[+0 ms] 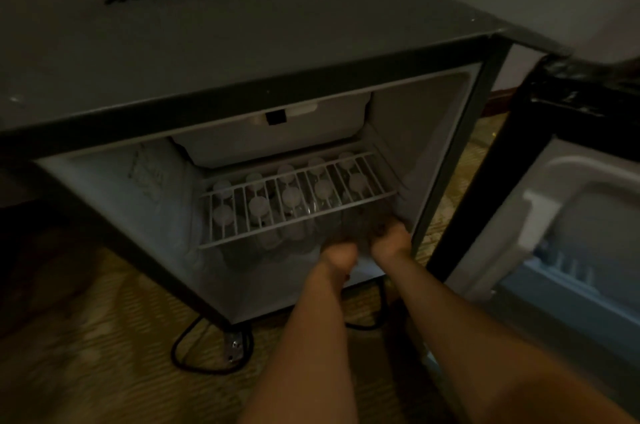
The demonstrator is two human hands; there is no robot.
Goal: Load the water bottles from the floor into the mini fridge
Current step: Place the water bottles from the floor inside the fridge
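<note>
Bottles (258,206), clear plastic, round-capped, under white wire shelf (242,234); left hand (337,255), right hand (389,243) beneath, grip unclear.

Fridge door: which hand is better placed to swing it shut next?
Right, probably. The right hand reaches into the mini fridge on the side nearest its open door; the left hand sits farther from it.

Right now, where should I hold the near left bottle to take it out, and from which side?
Grip the bottle by its body, coming from the front, under the shelf. It stands upright with its cap just beneath the wires, so a hand from above would likely be blocked.
</note>
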